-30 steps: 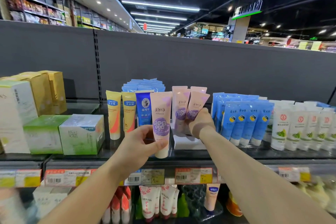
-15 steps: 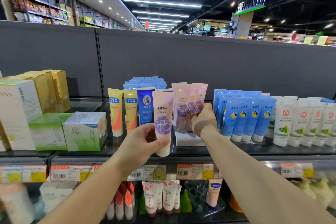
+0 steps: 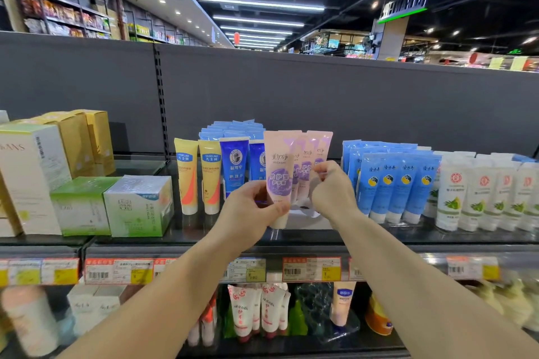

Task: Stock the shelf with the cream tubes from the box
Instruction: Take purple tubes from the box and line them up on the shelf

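Observation:
My left hand (image 3: 250, 208) grips a pink cream tube with a purple label (image 3: 280, 172), held upright, cap down, just above the front of the dark shelf (image 3: 291, 237). Behind it stand a few more pink tubes (image 3: 316, 151) in a row on a white tray (image 3: 303, 217). My right hand (image 3: 332, 189) pinches those standing tubes near their middle, fingers curled around them. The box the tubes come from is out of view.
Blue tubes (image 3: 234, 163) and two yellow tubes (image 3: 197, 178) stand left of the pink ones. Light-blue tubes (image 3: 396, 183) and white tubes (image 3: 478, 195) fill the right. Green and gold cartons (image 3: 137, 204) sit at the left. Price tags (image 3: 312, 269) line the shelf edge above a lower shelf.
My left hand moved the pink tube right and back, close in front of the standing pink tubes. My right hand straightened those tubes upright and stays on them.

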Available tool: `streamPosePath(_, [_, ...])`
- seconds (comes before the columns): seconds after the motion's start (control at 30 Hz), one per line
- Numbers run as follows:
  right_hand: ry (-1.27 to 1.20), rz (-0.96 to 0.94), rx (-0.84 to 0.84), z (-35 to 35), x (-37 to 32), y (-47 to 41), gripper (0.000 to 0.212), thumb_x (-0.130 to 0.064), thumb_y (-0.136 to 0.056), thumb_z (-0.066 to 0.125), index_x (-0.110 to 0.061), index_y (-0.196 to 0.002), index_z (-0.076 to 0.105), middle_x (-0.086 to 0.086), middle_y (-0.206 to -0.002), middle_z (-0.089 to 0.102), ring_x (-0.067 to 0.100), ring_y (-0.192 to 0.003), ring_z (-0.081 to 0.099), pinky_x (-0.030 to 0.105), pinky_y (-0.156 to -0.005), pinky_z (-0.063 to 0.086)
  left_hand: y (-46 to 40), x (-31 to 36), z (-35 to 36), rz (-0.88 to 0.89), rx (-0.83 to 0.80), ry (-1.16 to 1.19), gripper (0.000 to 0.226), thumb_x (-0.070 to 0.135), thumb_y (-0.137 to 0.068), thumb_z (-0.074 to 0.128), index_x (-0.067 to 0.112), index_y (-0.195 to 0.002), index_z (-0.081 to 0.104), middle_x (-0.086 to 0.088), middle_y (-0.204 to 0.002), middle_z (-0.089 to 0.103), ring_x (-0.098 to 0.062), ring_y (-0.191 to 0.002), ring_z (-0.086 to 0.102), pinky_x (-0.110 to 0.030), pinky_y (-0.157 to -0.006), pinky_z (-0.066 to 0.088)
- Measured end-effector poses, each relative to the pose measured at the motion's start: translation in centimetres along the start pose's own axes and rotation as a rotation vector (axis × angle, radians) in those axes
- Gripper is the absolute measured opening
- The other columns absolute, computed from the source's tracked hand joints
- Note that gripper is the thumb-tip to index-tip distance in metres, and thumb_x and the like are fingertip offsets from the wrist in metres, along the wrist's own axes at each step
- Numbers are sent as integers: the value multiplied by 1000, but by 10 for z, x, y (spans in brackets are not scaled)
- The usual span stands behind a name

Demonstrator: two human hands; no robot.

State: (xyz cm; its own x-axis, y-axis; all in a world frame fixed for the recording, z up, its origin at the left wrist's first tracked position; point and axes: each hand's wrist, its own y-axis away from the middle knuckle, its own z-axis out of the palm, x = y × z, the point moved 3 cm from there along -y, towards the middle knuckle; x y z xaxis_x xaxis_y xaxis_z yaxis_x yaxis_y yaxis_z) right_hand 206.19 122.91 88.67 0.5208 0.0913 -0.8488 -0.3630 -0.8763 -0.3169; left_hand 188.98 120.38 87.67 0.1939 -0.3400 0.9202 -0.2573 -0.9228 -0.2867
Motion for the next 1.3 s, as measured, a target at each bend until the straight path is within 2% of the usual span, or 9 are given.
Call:
streamPosePath(0.03, [-85, 0, -20, -4, -4, 4, 5, -23, -100, 47, -21, -100, 51, 0, -102, 60, 19, -95, 57, 36, -82, 52, -3, 2, 5, 12, 17, -21, 26, 28, -84, 72, 35, -105, 59, 15, -100, 66, -6, -95, 62, -21, -75, 53])
streamPosePath(0.1, [-219, -32, -65, -12, -14, 12, 22, -39, -100, 42, -23, -92, 55, -3, -87, 62, 15, -83, 59, 33, -77, 54, -10, 2, 16, 4, 59, 1, 30, 26, -83, 73, 32, -108, 57, 14, -99, 64, -5, -93, 61, -16, -69, 49])
streamPosePath(0.17, [-265, -89, -113, -20, -24, 19, 27, -47, -96, 46, -23, -102, 55, -4, -92, 63, 10, -83, 61, 23, -68, 53, -15, 1, 26, -20, 86, 23, 34, 24, -82, 74, 26, -112, 57, 13, -98, 63, -5, -90, 60, -13, -65, 48])
streamPosePath(0.33, [138, -287, -25, -50, -50, 2, 51, -36, -87, 66, -29, -132, 44, -11, -106, 56, 7, -88, 58, 17, -69, 49, -27, 4, 41, 30, 59, -51, 32, 28, -81, 75, 26, -107, 57, 13, -96, 64, -4, -87, 62, -11, -60, 47])
streamPosePath(0.5, [356, -396, -162, -71, -76, -26, 15, -30, -88, 65, -23, -101, 70, -8, -95, 69, 11, -87, 63, 33, -81, 54, -36, 4, 50, -16, 13, -25, 35, 24, -80, 76, 24, -109, 57, 10, -100, 64, -6, -89, 61, -17, -67, 50])
streamPosePath(0.63, [318, -332, -321, -78, -79, -47, 2, -26, -87, 70, -26, -89, 70, -12, -83, 69, -1, -75, 62, 16, -66, 47, -42, 2, 51, -29, 3, -51, 31, 20, -78, 79, 22, -102, 60, 7, -98, 67, -8, -91, 64, -19, -71, 52])
streamPosePath(0.77, [291, -307, -306, -88, -71, -70, 1, -24, -87, 70, -23, -88, 71, -12, -78, 69, -8, -59, 58, 6, -53, 40, -36, -5, 48, 22, -55, -234, 42, 25, -78, 77, 20, -117, 61, 9, -111, 65, -11, -106, 60, -32, -95, 51])
streamPosePath(1.03, [295, -303, -342, -87, -47, -95, 4, -25, -85, 72, -24, -89, 73, -7, -87, 73, 9, -88, 68, 26, -79, 54, -27, -4, 49, 62, -41, -381, 50, 28, -81, 76, 25, -127, 57, 20, -110, 58, -5, -108, 56, -22, -90, 48])
streamPosePath(1.3, [369, -339, -412, -76, -44, -100, 8, -26, -86, 71, -23, -93, 73, -6, -93, 71, 11, -89, 65, 26, -79, 52, -21, -6, 50, 45, 29, -469, 42, 33, -80, 76, 20, -119, 65, 17, -100, 61, -5, -99, 60, -22, -88, 48])
